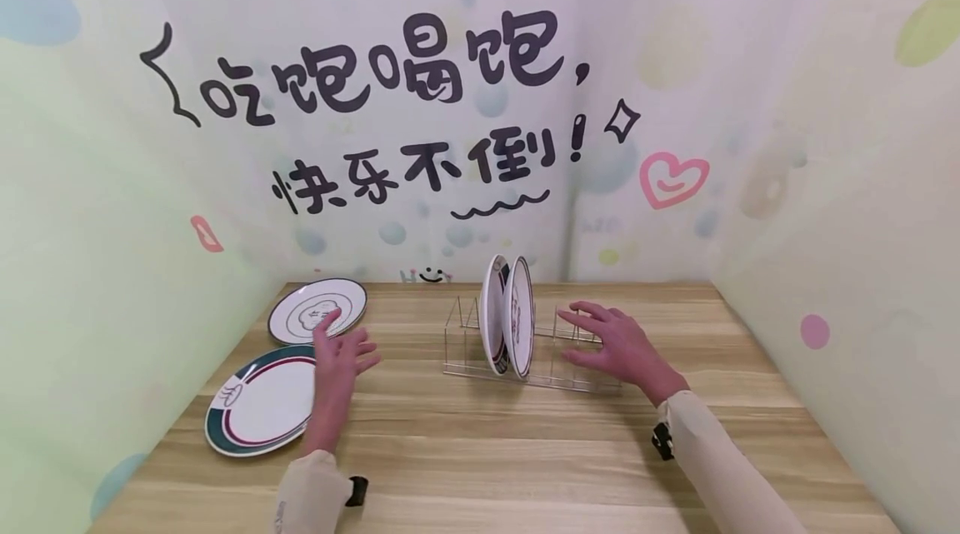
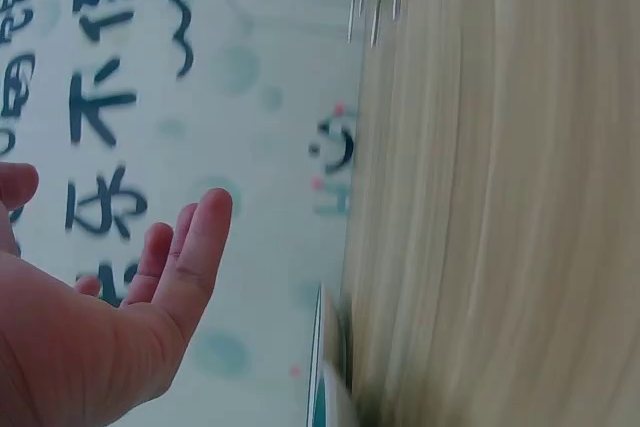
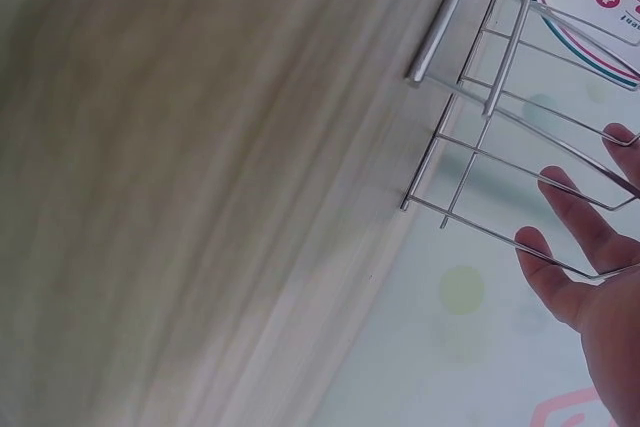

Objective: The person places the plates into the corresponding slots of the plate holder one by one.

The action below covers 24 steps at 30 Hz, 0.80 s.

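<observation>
A plate (image 1: 491, 326) and a second plate (image 1: 520, 321) were stood up in the wire rack (image 1: 552, 359), near the table's (image 1: 480, 467) back edge. Two looked left to do: a thin-rimmed plate (image 1: 296, 313) by the back left corner and a green-rimmed plate (image 1: 270, 401) by the left edge, both laid flat. The left hand (image 1: 337, 367) was spread wide, nothing held. The right hand (image 1: 618, 346) was half open by the rack; any touch could not be told

We find a booth-like setting, wider premises undetermined: printed walls (image 1: 465, 130) at frame top and sides surround a wood-grain table (image 1: 480, 459), bottom centre.
</observation>
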Each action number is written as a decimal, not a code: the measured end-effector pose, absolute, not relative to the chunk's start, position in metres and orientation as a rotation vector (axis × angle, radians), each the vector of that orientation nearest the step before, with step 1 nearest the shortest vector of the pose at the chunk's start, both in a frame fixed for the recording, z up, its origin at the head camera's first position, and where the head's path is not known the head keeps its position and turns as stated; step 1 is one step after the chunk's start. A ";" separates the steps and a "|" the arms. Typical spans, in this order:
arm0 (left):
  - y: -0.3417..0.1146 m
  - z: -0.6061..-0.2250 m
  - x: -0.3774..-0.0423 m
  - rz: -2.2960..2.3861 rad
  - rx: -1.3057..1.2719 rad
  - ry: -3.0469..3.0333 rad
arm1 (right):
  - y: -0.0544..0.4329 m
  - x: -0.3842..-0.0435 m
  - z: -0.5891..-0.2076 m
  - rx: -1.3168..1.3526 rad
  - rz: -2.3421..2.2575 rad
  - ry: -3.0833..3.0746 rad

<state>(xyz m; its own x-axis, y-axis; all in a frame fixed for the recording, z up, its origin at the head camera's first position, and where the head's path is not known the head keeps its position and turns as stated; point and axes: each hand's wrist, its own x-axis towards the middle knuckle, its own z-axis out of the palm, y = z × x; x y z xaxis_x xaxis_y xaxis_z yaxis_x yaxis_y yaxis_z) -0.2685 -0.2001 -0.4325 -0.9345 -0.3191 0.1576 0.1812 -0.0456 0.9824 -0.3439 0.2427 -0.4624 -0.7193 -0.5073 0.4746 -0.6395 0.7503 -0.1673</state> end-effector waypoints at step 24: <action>-0.335 -0.468 -0.208 -0.865 0.982 -2.474 | 0.243 -0.347 -0.465 0.859 0.462 -2.565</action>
<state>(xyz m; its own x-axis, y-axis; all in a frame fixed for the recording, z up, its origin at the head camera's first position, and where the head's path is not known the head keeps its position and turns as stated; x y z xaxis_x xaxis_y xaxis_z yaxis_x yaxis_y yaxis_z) -0.2076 -0.3353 -0.4680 -0.7028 -0.7061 0.0870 -0.4981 0.5756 0.6485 -0.3466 0.2432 -0.4645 -0.7337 -0.4970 0.4634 -0.6275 0.7572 -0.1815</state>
